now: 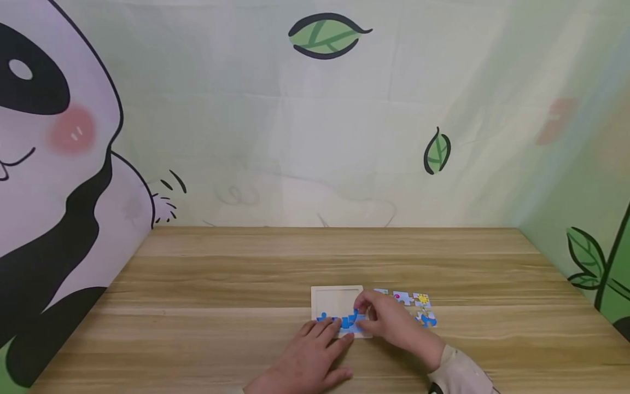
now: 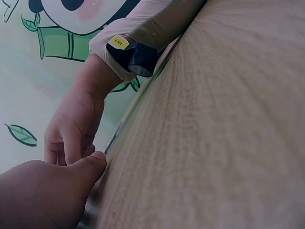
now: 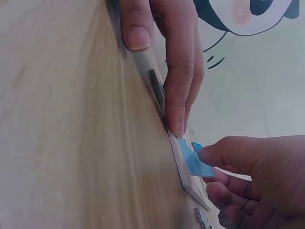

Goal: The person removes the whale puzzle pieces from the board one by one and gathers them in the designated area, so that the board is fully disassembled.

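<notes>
A shallow wooden puzzle tray (image 1: pixel 337 295) lies on the table, with blue jigsaw pieces (image 1: pixel 346 323) along its near side. My right hand (image 1: pixel 394 320) is at the tray's near right corner. In the right wrist view, its thumb and fingers pinch a light blue jigsaw piece (image 3: pixel 200 164) by its edge, tilted up a little over the tray. With fingers spread and fairly straight, my left hand (image 1: pixel 312 355) rests its fingertips on the pieces at the tray's near edge. In the left wrist view, the left hand (image 2: pixel 47 191) hides most of the tray.
Several loose jigsaw pieces lie right of the tray, among them one with a sun (image 1: pixel 422 299) and a blue one (image 1: pixel 426 319); my right hand partly covers this group. The wooden table (image 1: pixel 221 273) runs back to a printed cloth backdrop (image 1: pixel 236 109).
</notes>
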Demonstrator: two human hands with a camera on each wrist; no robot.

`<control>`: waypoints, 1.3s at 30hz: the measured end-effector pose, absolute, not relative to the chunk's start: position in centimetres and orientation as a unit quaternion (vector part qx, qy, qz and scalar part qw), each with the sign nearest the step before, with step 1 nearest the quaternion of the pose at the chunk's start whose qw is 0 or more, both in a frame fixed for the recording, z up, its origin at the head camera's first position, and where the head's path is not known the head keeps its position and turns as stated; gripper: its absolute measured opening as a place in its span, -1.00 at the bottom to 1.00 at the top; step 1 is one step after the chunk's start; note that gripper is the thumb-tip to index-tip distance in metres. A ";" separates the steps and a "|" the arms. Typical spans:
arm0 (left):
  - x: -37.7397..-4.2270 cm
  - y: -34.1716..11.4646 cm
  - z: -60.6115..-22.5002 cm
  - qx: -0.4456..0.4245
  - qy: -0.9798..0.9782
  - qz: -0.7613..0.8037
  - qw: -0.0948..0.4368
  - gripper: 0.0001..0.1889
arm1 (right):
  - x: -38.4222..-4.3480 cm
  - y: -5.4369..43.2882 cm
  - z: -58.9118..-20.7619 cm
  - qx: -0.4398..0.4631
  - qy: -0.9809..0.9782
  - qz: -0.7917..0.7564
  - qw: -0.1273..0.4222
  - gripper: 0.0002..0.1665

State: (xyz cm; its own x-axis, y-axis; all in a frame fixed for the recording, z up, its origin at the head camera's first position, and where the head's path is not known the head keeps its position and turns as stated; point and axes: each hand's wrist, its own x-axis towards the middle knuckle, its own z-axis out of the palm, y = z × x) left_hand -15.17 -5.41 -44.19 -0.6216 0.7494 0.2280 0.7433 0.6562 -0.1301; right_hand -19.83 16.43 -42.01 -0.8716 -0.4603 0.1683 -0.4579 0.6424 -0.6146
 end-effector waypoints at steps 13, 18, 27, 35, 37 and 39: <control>-15.1 -5.4 -44.2 -0.414 -0.903 -0.004 0.118 -0.40 | -20.0 17.4 -41.2 -0.251 0.888 -0.386 0.023 -0.89; -15.1 -5.3 -44.1 -0.412 -0.903 0.000 0.120 -0.41 | -20.0 18.2 -40.4 -0.255 0.877 -0.406 0.039 -0.90; -15.1 -5.5 -44.0 -0.410 -0.906 -0.012 0.105 -0.42 | -19.9 19.7 -39.3 -0.257 0.877 -0.405 0.041 -0.89; -15.2 -5.5 -44.2 -0.405 -0.909 -0.011 0.097 -0.40 | -19.5 21.1 -38.3 -0.256 0.872 -0.413 0.058 -0.88; -15.2 -5.5 -44.2 -0.407 -0.907 -0.011 0.103 -0.41 | -19.3 21.5 -38.1 -0.251 0.873 -0.414 0.064 -0.88; -15.2 -5.4 -44.2 -0.409 -0.906 -0.009 0.105 -0.41 | -19.1 21.9 -38.0 -0.255 0.872 -0.413 0.065 -0.87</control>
